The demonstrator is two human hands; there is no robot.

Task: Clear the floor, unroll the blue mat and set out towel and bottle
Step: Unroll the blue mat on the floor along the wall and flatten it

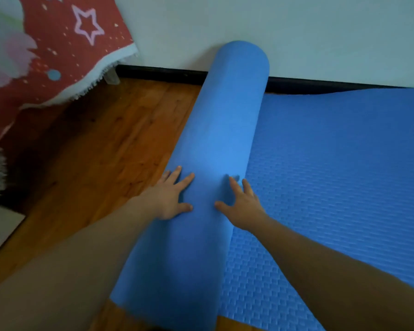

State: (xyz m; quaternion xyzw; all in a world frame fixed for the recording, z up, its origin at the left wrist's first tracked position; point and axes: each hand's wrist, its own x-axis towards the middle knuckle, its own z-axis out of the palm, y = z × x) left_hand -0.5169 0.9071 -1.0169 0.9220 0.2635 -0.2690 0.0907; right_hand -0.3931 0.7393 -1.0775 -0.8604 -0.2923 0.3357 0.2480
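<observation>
The blue mat (332,187) lies half unrolled on the wooden floor (101,149). Left hand (170,199) and right hand (243,207) press flat on its roll (220,130), each grip spread open, clasping nothing. Beyond the roll: black skirting (163,72), pale wall (296,32). Left of it hangs a red star-printed blanket (58,44).

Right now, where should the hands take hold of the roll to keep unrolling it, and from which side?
Not a pinch: the roll is too thick to close a hand around. Flat palms on its upper curve, coming from the unrolled mat side and pushing toward the bare floor. The left hand and right hand sit near the close end; spreading them farther apart would likely roll it straighter.
</observation>
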